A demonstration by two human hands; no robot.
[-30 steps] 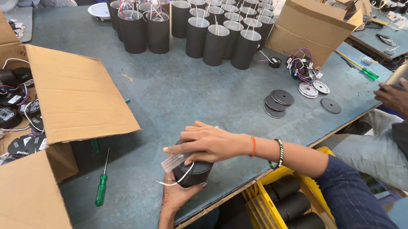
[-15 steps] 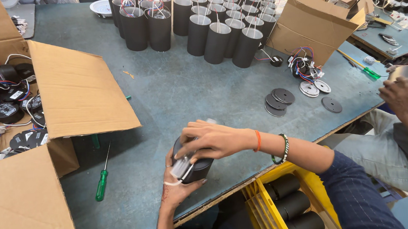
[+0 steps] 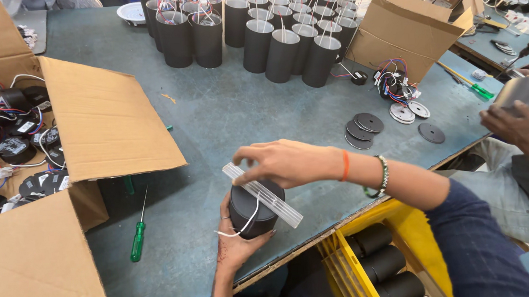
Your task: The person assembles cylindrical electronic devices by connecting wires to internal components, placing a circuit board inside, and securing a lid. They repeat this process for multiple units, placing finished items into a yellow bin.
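My left hand [image 3: 237, 249] grips a black cylinder [image 3: 251, 211] from below, just above the table's near edge. A white wire [image 3: 240, 229] loops out of the cylinder's side. A clear ribbed plastic strip [image 3: 275, 201] lies slanted across the cylinder's top. My right hand [image 3: 284, 162] reaches over from the right and pinches the strip's upper left end with its fingertips. On that wrist are an orange band and a beaded bracelet.
An open cardboard box [image 3: 110, 121] with black parts and coloured wires stands at the left, a green screwdriver [image 3: 137, 240] beside it. Rows of black cylinders [image 3: 283, 49] and another box [image 3: 404, 30] stand behind. Black discs [image 3: 364, 127], a yellow crate [image 3: 361, 271] and another person's hand [image 3: 507, 121] are at the right.
The cylinder has been raised and turned in my left hand. The clear strip, earlier bunched under my right fingers at its side, now lies stretched across its top.
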